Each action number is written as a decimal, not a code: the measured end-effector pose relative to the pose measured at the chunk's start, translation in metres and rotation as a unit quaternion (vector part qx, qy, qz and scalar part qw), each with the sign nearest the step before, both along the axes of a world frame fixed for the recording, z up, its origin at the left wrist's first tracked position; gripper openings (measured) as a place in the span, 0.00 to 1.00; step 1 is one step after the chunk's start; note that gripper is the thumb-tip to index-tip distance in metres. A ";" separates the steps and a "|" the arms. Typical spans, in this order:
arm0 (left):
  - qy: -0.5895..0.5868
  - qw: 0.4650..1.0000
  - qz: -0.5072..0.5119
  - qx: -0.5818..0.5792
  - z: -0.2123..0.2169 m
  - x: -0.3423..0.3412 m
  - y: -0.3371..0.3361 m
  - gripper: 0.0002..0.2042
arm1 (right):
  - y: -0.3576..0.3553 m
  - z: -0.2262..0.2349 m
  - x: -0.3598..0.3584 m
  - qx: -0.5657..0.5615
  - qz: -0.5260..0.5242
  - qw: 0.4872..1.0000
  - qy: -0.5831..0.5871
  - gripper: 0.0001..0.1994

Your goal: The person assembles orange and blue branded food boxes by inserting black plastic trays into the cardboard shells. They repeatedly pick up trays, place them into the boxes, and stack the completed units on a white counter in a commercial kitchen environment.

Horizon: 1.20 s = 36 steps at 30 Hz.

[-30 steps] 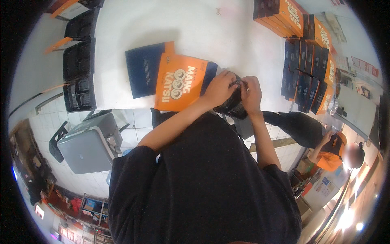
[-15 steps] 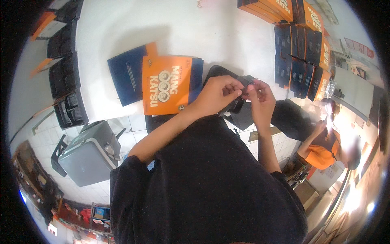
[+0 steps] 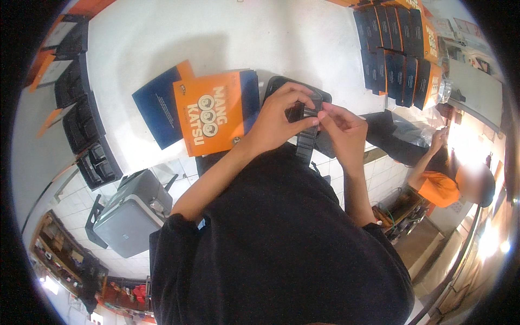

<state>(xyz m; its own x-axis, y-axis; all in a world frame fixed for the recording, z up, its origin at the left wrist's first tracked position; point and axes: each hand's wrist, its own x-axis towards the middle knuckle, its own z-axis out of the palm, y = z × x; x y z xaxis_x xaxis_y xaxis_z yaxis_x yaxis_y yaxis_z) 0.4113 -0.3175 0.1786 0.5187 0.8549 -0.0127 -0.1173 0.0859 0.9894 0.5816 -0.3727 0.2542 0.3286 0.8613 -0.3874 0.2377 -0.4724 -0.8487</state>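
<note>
My left hand and my right hand meet over the near edge of a white table. Together they pinch a stack of thin black plastic trays that hangs down between them. A larger black tray lies on the table under my hands. Just left of my left hand lies an orange flat box sleeve on top of dark blue sleeves.
Rows of dark blue and orange boxes stand at the table's far right. Black trays line the left edge. A grey bin sits on the tiled floor at left. A person in an orange shirt crouches at right.
The view has shifted, so the table and sleeves sit higher and further right in the picture. My hands have stayed together on the black trays, which now hang lower between them.
</note>
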 end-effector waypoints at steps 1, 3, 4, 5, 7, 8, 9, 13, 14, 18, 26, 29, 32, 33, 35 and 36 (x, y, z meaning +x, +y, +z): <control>-0.001 1.000 -0.001 0.003 0.000 0.000 0.000 0.13 | 0.000 0.003 0.000 -0.006 0.008 1.000 -0.021 0.15; -0.003 1.000 -0.002 0.009 -0.001 0.001 -0.002 0.13 | -0.001 0.007 -0.001 -0.018 0.024 0.998 -0.063 0.15; -0.014 1.000 -0.001 0.006 -0.003 0.002 -0.002 0.13 | -0.003 0.007 -0.002 -0.018 0.023 0.997 -0.066 0.15; -0.025 1.000 0.001 0.002 -0.005 0.002 -0.002 0.13 | -0.004 0.008 -0.002 -0.018 0.023 0.997 -0.068 0.14; -0.037 0.999 0.001 -0.010 -0.004 0.002 -0.003 0.12 | -0.004 0.007 -0.001 -0.019 0.024 0.997 -0.066 0.14; -0.038 0.999 0.001 -0.018 -0.001 0.002 -0.002 0.12 | -0.005 0.005 0.001 -0.020 0.025 0.998 -0.062 0.14; -0.040 0.999 0.001 -0.027 0.001 0.002 -0.002 0.12 | -0.005 0.003 0.003 -0.021 0.028 0.998 -0.058 0.14; 0.010 0.999 0.043 0.028 -0.003 -0.014 -0.005 0.12 | -0.004 -0.003 0.007 0.036 0.026 0.987 -0.153 0.14; 0.059 0.992 0.069 0.085 -0.007 -0.028 -0.004 0.13 | -0.006 0.000 0.010 0.060 0.030 0.972 -0.226 0.14; 0.371 0.848 0.356 0.129 -0.045 -0.132 -0.018 0.20 | 0.007 0.035 -0.005 0.108 0.028 0.928 -0.356 0.10; 0.450 0.847 0.275 -0.063 -0.084 -0.190 -0.041 0.26 | 0.022 -0.016 -0.046 0.121 0.292 0.829 -0.462 0.10; 0.481 0.816 0.314 -0.064 -0.080 -0.184 -0.041 0.23 | 0.023 -0.070 -0.056 0.065 0.311 0.851 -0.418 0.10; 0.423 0.839 0.341 -0.035 -0.059 -0.195 -0.038 0.16 | 0.021 -0.112 -0.054 0.060 0.305 0.864 -0.397 0.11; 0.381 0.855 0.351 -0.031 -0.057 -0.207 -0.037 0.14 | 0.020 -0.121 -0.053 0.064 0.304 0.864 -0.397 0.11; 0.237 0.913 0.318 -0.099 -0.040 -0.225 -0.037 0.11 | 0.019 -0.101 -0.067 0.075 0.274 0.868 -0.407 0.16; 0.208 0.923 0.309 -0.101 0.001 -0.221 -0.036 0.10 | 0.020 -0.084 -0.075 0.081 0.255 0.871 -0.413 0.18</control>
